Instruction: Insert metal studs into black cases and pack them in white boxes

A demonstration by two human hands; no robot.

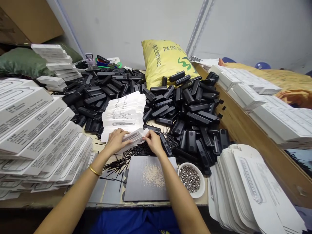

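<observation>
Between my two hands is a small white printed box (133, 137), tilted over the middle of the table. My left hand (116, 141) grips its body with the thumb along the near side. At the right end, the fingers of my right hand (152, 140) pinch the flap area. Just behind lies a fanned stack of flat white cartons (124, 110) with a comb-like picture printed on them. Thin black sticks (119, 164) lie loose under and around the hands. A grey board (138, 178) with a patch of small pale bits sits in front of me.
Black plastic cases (192, 139) are heaped across the back around a yellow sack (165, 58). White boxes (31, 130) are piled at left. At right are a bowl of metal bits (202, 190), flat cartons (253, 188) and a wooden ledge (263, 146) bearing boxes.
</observation>
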